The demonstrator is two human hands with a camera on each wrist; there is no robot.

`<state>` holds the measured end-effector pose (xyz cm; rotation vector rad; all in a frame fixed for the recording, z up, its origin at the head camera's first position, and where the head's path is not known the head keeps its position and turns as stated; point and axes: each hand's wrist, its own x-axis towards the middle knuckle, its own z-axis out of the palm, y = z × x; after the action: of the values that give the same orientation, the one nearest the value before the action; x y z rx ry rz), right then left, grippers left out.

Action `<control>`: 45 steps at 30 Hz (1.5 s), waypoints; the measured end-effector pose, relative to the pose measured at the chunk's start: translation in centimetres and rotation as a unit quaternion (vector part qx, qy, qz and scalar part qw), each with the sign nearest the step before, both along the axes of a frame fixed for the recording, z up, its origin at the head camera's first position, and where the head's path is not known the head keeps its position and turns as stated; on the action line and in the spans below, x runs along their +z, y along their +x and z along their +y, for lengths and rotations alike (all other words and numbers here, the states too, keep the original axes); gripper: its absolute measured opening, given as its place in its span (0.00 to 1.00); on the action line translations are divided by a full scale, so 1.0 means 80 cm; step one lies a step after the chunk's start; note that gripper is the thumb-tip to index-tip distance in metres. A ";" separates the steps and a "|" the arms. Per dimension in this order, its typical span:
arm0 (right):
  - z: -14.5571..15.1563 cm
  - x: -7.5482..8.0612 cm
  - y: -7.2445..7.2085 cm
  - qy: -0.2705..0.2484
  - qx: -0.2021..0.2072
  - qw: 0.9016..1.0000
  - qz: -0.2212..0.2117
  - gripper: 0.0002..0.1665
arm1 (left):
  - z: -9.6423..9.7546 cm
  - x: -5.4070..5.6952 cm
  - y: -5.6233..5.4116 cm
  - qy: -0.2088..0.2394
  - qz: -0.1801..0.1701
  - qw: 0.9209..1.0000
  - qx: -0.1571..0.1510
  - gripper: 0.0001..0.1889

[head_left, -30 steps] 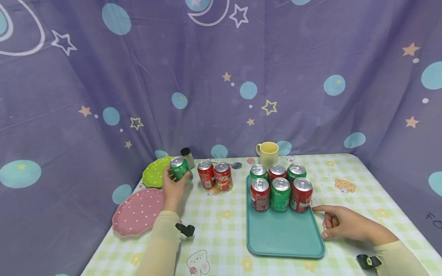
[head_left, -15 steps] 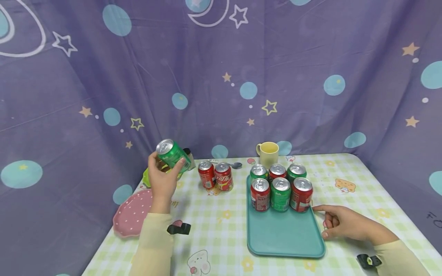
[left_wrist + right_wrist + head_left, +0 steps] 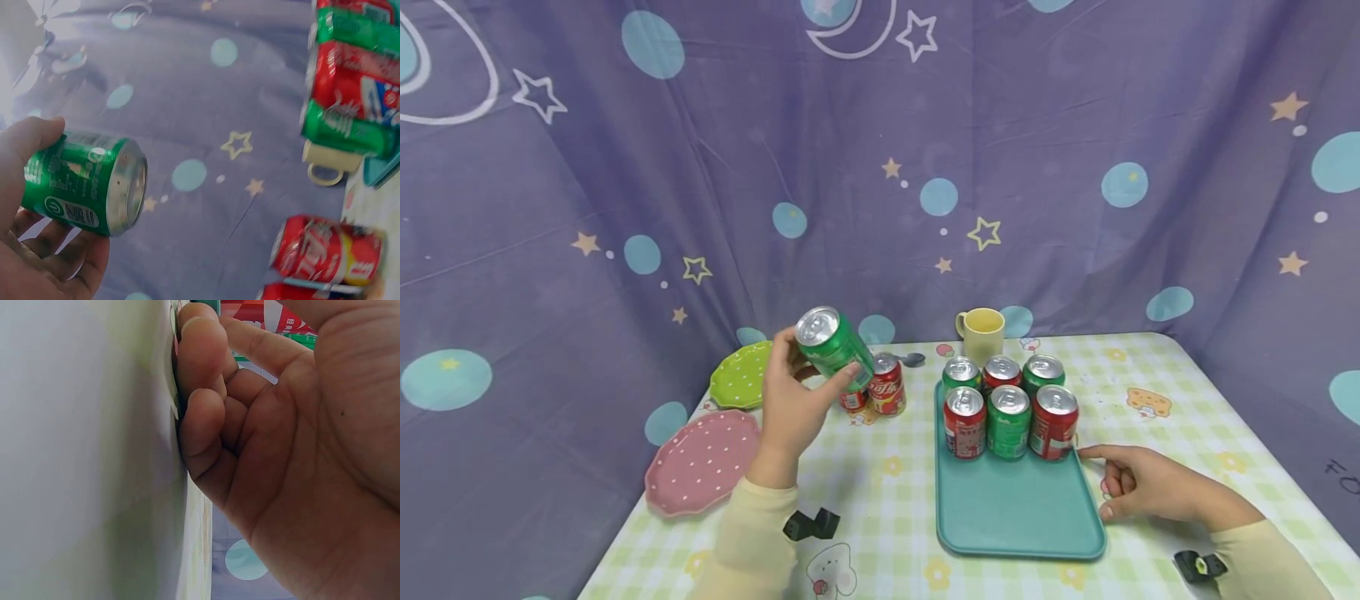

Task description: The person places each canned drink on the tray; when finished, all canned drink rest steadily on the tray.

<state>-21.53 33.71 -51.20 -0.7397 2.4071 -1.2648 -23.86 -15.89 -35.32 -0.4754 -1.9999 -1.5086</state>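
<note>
My left hand (image 3: 797,404) holds a green soda can (image 3: 835,346) in the air, tilted, with the thumb on the near side and fingers around the back. In the left wrist view the green can (image 3: 81,181) lies across the palm. Behind it stand two red soda cans, one (image 3: 853,402) largely hidden and one (image 3: 887,387) in plainer sight. My right hand (image 3: 1157,487) rests on the table beside the teal tray (image 3: 1018,512), index finger and thumb touching its right edge, other fingers curled under. Red and green cans (image 3: 1009,422) stand upright in two rows on the tray's far half.
A yellow mug (image 3: 983,333) stands behind the tray. At the left lie a pink dotted plate (image 3: 703,462) and a green dotted plate (image 3: 737,375). A dark spoon (image 3: 913,360) lies near the back edge of the checked tablecloth (image 3: 880,517). A purple curtain (image 3: 880,125) hangs behind.
My left hand has lifted the green can from beside the green plate, tilted it, and carried it rightward in front of the red cans. The right hand and tray have not moved.
</note>
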 end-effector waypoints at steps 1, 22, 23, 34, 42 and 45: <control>0.000 0.000 0.000 0.000 0.000 1.000 0.001 0.50 | 0.004 -0.004 0.000 -0.007 0.002 1.000 -0.012 0.34; 0.001 -0.001 -0.001 0.004 -0.005 1.000 0.006 0.49 | 0.126 -0.076 0.027 -0.119 -0.079 0.975 -0.170 0.36; 0.001 -0.001 -0.001 0.006 -0.006 1.000 0.007 0.49 | 0.131 -0.080 0.029 -0.124 -0.083 0.973 -0.175 0.36; -0.001 0.000 -0.001 0.010 -0.010 1.000 0.009 0.48 | 0.187 -0.131 0.036 -0.156 -0.159 0.947 -0.233 0.37; -0.001 0.002 -0.001 0.013 -0.008 1.000 0.006 0.49 | 0.225 -0.151 0.036 -0.169 -0.175 0.941 -0.235 0.37; 0.000 0.001 -0.001 0.013 -0.007 1.000 0.005 0.49 | 0.237 -0.156 0.035 -0.177 -0.178 0.941 -0.225 0.37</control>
<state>-21.62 33.72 -51.10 -0.7246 2.4369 -1.2362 -21.04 3.04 -47.77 -0.9140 -2.6010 -1.5798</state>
